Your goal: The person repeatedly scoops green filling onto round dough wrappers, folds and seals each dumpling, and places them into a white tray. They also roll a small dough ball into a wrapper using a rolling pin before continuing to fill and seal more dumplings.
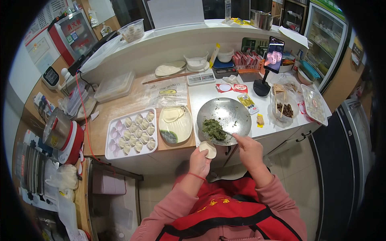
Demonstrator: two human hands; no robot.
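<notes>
A round dumpling wrapper [208,149] lies across the fingers of my left hand [198,161], with the thumb over it, just in front of the bowl. My right hand [251,153] is closed at the bowl's near right rim, its index finger stretched toward the filling. Whatever it grips is too thin and hidden to make out. The wide metal bowl [235,114] contains chopped green filling [214,129], heaped on its left side. Left of the bowl, more round wrappers [173,114] rest on a cream plate [179,132]. Folded dumplings [138,130] fill much of a white compartment tray [111,152].
A phone [274,55] on a stand is behind the bowl to the right. Near it sits a plastic tub [284,116] with dark food and chopsticks. Digital scales [202,78], packets and containers line the back. A lidded box [114,86] occupies the left counter.
</notes>
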